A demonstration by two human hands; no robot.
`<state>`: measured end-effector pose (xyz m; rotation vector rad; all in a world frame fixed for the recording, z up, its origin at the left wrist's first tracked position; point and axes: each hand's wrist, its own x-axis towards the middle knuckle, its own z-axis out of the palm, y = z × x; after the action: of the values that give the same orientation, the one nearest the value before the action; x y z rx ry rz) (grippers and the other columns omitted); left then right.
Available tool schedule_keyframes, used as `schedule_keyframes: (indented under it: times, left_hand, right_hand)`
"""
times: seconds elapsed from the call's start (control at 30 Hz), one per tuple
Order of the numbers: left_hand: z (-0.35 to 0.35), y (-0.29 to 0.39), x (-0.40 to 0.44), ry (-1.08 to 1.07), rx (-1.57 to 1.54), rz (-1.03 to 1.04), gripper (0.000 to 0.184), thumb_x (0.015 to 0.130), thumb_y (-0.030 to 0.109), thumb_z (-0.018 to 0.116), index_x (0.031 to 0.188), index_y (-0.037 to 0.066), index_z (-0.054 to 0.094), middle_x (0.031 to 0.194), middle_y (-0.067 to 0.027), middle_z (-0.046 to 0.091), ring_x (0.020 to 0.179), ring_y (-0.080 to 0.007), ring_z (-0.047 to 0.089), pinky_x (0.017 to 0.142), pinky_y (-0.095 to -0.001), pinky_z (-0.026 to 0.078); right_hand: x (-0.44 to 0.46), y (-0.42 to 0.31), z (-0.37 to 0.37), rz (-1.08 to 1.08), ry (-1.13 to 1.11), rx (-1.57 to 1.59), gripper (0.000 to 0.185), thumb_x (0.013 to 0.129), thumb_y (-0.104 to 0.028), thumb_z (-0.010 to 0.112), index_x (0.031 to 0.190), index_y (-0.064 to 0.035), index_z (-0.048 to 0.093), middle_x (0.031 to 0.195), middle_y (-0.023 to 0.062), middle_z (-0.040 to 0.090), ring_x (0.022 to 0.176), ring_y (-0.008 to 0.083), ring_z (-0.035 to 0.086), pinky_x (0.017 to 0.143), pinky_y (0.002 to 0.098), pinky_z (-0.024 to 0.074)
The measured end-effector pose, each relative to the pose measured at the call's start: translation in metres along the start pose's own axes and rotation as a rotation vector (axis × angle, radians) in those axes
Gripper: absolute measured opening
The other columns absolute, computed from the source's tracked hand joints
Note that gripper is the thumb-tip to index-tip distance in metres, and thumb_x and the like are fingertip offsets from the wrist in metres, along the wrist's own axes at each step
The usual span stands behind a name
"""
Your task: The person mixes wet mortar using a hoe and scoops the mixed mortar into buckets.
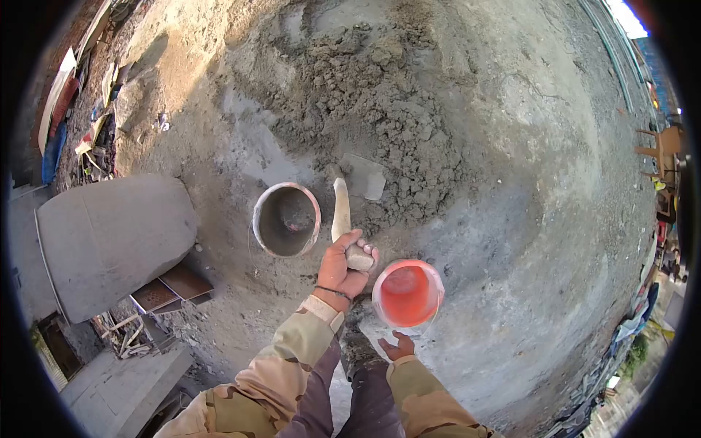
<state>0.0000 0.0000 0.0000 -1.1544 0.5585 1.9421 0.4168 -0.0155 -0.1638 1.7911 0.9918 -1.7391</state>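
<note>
camouflage sleeves point(255, 379) come closest in the head view, running up from the lower edge to two bare hands. the left hand point(339, 274) is wrapped round the near end of a pale wooden handle point(342, 208), fingers curled over it; the right hand point(399, 347) holds nothing, its fingers loosely spread, just beside the orange bucket point(406, 293), though whether it touches cannot be told. the handle leads away to a flat blade point(365, 177), which rests at the near edge of a grey, lumpy heap point(394, 109) on the ground. left of the handle, near it but apart, stands a grey-lined bucket point(286, 220). the tool should feel stiff and blade-heavy, more so with damp mix clinging to it. its thick near end looks a sure hold, while a second grip further up would steady the load; a dusty palm might slide. the buckets look light and a little flexible, best taken by their rims.
</note>
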Motion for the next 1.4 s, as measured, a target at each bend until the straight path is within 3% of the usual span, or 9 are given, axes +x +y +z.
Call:
schedule_keyframes:
  times: [0.03,0.47,0.63,0.7,0.73,0.9,1.03,1.23,1.4]
  left_hand:
    - [-0.011,-0.013,0.014,0.023,0.005,0.021,0.021,0.093,0.016,0.066,0.109,0.006,0.056,0.080,-0.0021,0.056,0.072,-0.0164,0.056,0.076,-0.0382,0.053]
    - [0.057,0.019,0.031,0.125,-0.108,0.068,0.014,0.092,0.014,0.065,0.095,0.011,0.052,0.071,-0.0006,0.051,0.059,-0.0143,0.051,0.054,-0.0355,0.048]
    - [0.161,0.008,0.031,0.254,-0.039,0.216,0.012,0.091,0.010,0.064,0.095,0.008,0.053,0.065,-0.0008,0.050,0.052,-0.0140,0.049,0.048,-0.0349,0.046]
    - [0.197,-0.032,0.015,0.354,0.361,0.270,0.011,0.089,0.010,0.065,0.089,0.005,0.055,0.066,-0.0024,0.053,0.052,-0.0154,0.052,0.047,-0.0350,0.046]
    - [0.216,-0.055,0.002,0.355,0.316,0.323,0.014,0.084,0.013,0.071,0.079,0.002,0.062,0.064,-0.0052,0.059,0.049,-0.0182,0.057,0.045,-0.0348,0.044]
    - [0.285,-0.146,-0.037,0.558,0.614,0.468,0.023,0.081,0.018,0.073,0.080,-0.002,0.062,0.061,-0.0090,0.061,0.045,-0.0198,0.057,0.043,-0.0350,0.046]
    - [0.336,-0.200,-0.079,0.599,0.796,0.575,0.040,0.077,0.027,0.075,0.091,-0.007,0.061,0.068,-0.0198,0.066,0.059,-0.0291,0.069,0.056,-0.0401,0.054]
    - [0.366,-0.282,-0.106,0.649,1.215,0.558,0.041,0.076,0.033,0.071,0.104,0.003,0.067,0.089,-0.0211,0.071,0.088,-0.0415,0.068,0.078,-0.0508,0.054]
    - [0.349,-0.319,-0.117,0.593,1.159,0.428,0.044,0.079,0.038,0.067,0.111,0.008,0.064,0.089,-0.0169,0.072,0.087,-0.0377,0.070,0.074,-0.0495,0.055]
  right_hand:
    - [-0.011,-0.023,-0.023,0.180,0.072,0.515,0.070,0.086,-0.011,0.073,0.144,0.0028,0.036,0.130,0.0222,0.054,0.115,0.0399,0.059,0.093,0.0533,0.0540]
    - [-0.288,-0.314,-0.227,-0.282,0.129,0.201,0.047,0.091,-0.013,0.063,0.130,0.0063,0.045,0.115,0.0257,0.061,0.103,0.0422,0.066,0.087,0.0533,0.0568]
    - [-0.248,-0.326,-0.353,0.012,0.076,0.184,0.043,0.098,-0.018,0.046,0.132,0.0083,0.047,0.122,0.0277,0.058,0.110,0.0451,0.061,0.091,0.0542,0.0570]
    - [-0.206,-0.345,-0.429,-0.176,-0.170,0.016,0.050,0.086,0.003,0.073,0.129,0.0152,0.050,0.117,0.0243,0.062,0.111,0.0335,0.064,0.086,0.0410,0.0595]
    - [-0.179,-0.389,-0.443,0.168,-0.036,0.167,0.044,0.099,-0.021,0.053,0.136,0.0019,0.052,0.121,0.0198,0.059,0.103,0.0349,0.058,0.086,0.0463,0.0534]
    - [-0.081,-0.654,-0.497,-0.180,0.022,-0.454,0.044,0.091,-0.016,0.063,0.132,-0.0073,0.050,0.108,0.0122,0.062,0.093,0.0345,0.067,0.074,0.0443,0.0551]
    - [-0.101,-0.815,-0.378,-0.493,-0.288,-0.834,0.055,0.095,-0.021,0.059,0.144,-0.0031,0.040,0.125,0.0146,0.058,0.115,0.0329,0.059,0.087,0.0477,0.0532]
    - [-0.201,-0.776,-0.103,0.031,-0.690,-0.672,0.063,0.095,-0.032,0.066,0.143,-0.0018,0.039,0.135,0.0226,0.050,0.122,0.0417,0.056,0.097,0.0562,0.0493]
    - [-0.135,-0.721,-0.057,-0.032,-0.219,-0.837,0.031,0.087,-0.011,0.068,0.110,-0.0040,0.049,0.090,0.0138,0.057,0.065,0.0307,0.060,0.061,0.0470,0.0518]
